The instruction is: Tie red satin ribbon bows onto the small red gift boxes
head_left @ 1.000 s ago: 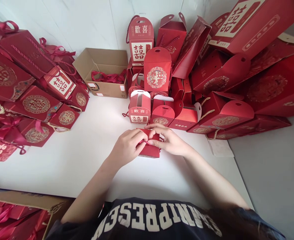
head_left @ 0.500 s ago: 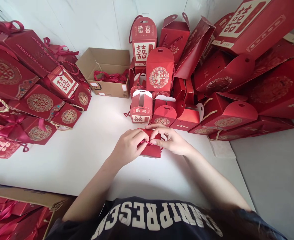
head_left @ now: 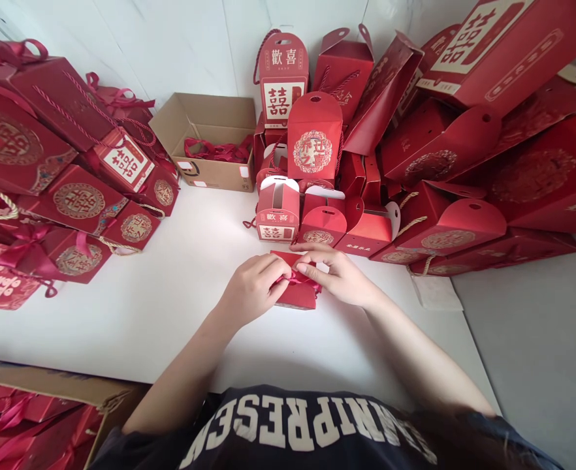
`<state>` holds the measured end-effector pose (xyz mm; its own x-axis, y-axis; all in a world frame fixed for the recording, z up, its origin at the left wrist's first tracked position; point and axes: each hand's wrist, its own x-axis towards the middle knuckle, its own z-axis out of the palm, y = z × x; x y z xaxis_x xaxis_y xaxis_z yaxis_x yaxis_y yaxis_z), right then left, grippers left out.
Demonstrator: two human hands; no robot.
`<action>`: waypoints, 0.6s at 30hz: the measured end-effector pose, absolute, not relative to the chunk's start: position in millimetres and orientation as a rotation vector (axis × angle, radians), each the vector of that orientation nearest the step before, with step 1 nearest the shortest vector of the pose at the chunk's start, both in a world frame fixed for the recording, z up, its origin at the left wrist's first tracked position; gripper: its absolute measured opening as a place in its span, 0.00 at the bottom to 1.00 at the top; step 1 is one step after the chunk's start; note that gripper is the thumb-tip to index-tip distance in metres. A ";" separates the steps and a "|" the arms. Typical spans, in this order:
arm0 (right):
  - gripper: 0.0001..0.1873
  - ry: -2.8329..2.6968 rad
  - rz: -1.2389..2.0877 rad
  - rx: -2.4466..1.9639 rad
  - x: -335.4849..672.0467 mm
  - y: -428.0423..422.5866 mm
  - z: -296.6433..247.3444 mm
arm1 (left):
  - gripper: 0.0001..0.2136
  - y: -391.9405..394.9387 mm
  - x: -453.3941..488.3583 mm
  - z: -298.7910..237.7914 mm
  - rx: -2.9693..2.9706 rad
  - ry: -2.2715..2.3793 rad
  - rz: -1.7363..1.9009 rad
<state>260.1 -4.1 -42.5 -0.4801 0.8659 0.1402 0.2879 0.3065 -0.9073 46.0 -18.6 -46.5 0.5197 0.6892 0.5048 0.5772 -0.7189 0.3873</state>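
Observation:
A small red gift box (head_left: 295,297) rests on the white table directly in front of me, partly covered by my fingers. Across its top lies a dark pink ribbon (head_left: 300,279). My left hand (head_left: 256,282) comes from the left, its thumb and forefinger pinched on the ribbon. From the right, my right hand (head_left: 337,274) also has thumb and forefinger closed together at the ribbon, while its other fingers stretch over the far side of the box. The exact shape of the ribbon between the fingertips is hidden.
Red gift boxes (head_left: 314,140) are stacked at the back and right. More boxes (head_left: 78,199) with ribbons and cords stand on the left. A cardboard box (head_left: 214,177) holding ribbons is against the wall. Below left, a larger carton (head_left: 48,385) contains ribboned red boxes.
More of the ribbon shows across the box top now. My right thumb and fingers have shifted slightly at the ribbon; my left hand has barely moved.

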 end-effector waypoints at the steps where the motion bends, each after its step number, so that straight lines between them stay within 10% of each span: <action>1: 0.10 -1.945 1.189 -1.027 260.5 -4.3 -42.8 | 0.07 -18.9 45.8 -46.7 2.576 1.085 0.970; 18: 0.12 -1.882 1.257 -1.104 252.4 -10.5 -41.7 | 0.07 -20.5 45.0 -46.8 2.553 1.141 0.919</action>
<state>252.4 -10.5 -41.7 -0.4638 0.8850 0.0398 0.3019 0.2002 -0.9321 45.0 -20.5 -46.8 0.5095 0.7272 0.4599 0.6045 -0.6829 0.4101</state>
